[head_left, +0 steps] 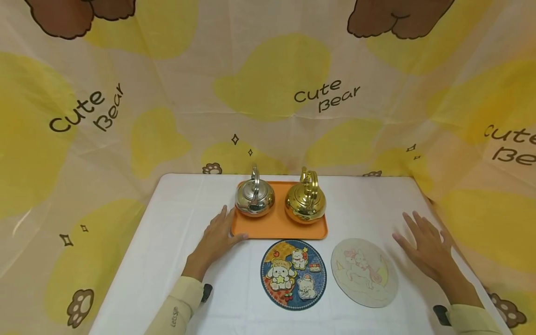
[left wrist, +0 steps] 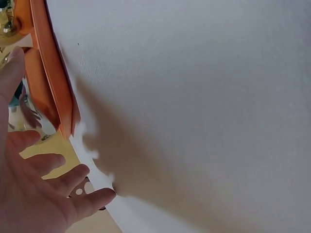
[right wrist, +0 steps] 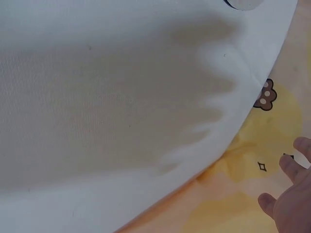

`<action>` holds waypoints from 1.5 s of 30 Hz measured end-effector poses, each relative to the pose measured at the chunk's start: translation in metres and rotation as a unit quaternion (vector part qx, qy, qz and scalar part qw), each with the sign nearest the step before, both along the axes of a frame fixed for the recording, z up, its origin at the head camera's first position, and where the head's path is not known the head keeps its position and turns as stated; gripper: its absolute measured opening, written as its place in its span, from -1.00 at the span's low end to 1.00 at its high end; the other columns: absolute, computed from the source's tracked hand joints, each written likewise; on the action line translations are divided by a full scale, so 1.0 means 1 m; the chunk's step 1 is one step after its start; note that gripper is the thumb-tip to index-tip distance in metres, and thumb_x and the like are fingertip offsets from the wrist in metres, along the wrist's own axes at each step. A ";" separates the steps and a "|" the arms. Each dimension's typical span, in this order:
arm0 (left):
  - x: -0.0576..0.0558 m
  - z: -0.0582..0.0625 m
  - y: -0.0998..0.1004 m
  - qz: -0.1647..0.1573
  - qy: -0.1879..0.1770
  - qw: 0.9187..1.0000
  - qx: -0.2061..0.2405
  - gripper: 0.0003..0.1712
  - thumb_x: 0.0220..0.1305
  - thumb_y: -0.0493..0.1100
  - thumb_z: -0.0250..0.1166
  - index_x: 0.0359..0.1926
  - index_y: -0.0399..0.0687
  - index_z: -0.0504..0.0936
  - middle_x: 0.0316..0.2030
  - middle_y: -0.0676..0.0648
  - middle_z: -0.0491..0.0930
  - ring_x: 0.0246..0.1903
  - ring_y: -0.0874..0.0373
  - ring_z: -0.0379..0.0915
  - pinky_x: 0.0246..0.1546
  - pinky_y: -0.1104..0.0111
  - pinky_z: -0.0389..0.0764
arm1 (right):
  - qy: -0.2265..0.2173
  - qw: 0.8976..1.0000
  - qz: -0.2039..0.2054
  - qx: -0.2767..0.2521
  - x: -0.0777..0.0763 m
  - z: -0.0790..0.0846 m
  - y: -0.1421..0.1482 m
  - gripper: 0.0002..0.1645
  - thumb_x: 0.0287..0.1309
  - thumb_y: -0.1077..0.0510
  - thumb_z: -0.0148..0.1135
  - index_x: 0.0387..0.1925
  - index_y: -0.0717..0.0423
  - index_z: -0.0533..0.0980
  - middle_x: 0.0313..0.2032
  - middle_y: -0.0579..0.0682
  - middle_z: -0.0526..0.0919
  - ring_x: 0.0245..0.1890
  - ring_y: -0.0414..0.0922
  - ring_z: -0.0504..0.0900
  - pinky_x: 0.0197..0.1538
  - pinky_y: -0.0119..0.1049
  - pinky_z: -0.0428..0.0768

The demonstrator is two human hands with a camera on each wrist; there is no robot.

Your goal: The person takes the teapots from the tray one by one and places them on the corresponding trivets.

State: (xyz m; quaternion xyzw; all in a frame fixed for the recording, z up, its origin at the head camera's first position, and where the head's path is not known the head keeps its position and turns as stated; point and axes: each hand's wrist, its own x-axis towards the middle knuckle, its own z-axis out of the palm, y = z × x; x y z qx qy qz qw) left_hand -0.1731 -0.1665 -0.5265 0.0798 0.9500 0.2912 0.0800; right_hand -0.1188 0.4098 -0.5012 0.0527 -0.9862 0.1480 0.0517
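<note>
A small silver kettle (head_left: 247,202) and a gold kettle (head_left: 303,207) stand upright, side by side, on an orange tray (head_left: 276,229). My left hand (head_left: 214,239) is by the tray's left front corner, fingers spread and holding nothing. In the left wrist view that hand (left wrist: 39,194) is palm-on, near the tray's edge (left wrist: 57,77); whether it touches the tray I cannot tell. Off to the right, my right hand (head_left: 429,253) hovers with spread fingers and nothing in it. Only some of its fingertips (right wrist: 292,167) show in the right wrist view.
In front of the tray lies a round blue mat (head_left: 311,291) with cartoon animals. A pale round mat (head_left: 351,291) with a faint unicorn drawing lies to its right, near the right hand. Behind the white table (head_left: 176,204) hangs a patterned cloth (head_left: 259,79).
</note>
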 end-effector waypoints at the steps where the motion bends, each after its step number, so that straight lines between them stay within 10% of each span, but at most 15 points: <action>1: 0.000 0.001 0.000 0.000 -0.002 1.000 0.002 0.19 0.35 0.34 0.38 0.72 -0.05 -0.01 0.69 -0.32 -0.19 0.63 -0.43 -0.16 0.52 -0.44 -0.04 | 0.002 1.000 0.000 -0.001 0.000 0.000 0.000 -0.03 0.56 -0.28 0.00 0.72 0.03 -0.08 0.65 0.38 -0.07 0.62 0.43 -0.11 0.46 0.64 -0.36; 35: -0.003 -0.004 0.010 -0.011 -0.039 0.998 -0.049 0.13 0.36 0.18 0.45 0.69 -0.12 0.05 0.68 -0.29 -0.03 0.64 -0.42 -0.22 0.53 -0.43 -0.20 | 0.018 0.989 0.026 -0.144 -0.008 0.016 -0.022 -0.06 0.53 -0.08 0.16 0.69 0.14 0.01 0.60 0.46 0.08 0.55 0.56 0.02 0.50 0.59 -0.12; 39: -0.001 -0.006 0.007 -0.007 -0.040 0.998 -0.053 0.11 0.37 0.18 0.44 0.69 -0.14 0.08 0.68 -0.29 -0.03 0.64 -0.41 -0.22 0.53 -0.44 -0.19 | 0.019 0.986 0.025 -0.165 -0.009 0.019 -0.029 -0.07 0.51 -0.05 0.21 0.69 0.10 0.05 0.59 0.42 0.15 0.52 0.52 0.13 0.40 0.56 0.20; 45: -0.001 -0.007 0.007 -0.010 -0.039 0.998 -0.055 0.12 0.36 0.19 0.44 0.68 -0.14 0.08 0.68 -0.29 -0.02 0.64 -0.42 -0.21 0.52 -0.45 -0.18 | 0.027 0.985 0.003 -0.172 -0.006 0.023 -0.038 -0.07 0.47 -0.05 0.30 0.69 -0.04 0.11 0.54 0.34 0.29 0.38 0.40 0.40 0.22 -0.33 0.63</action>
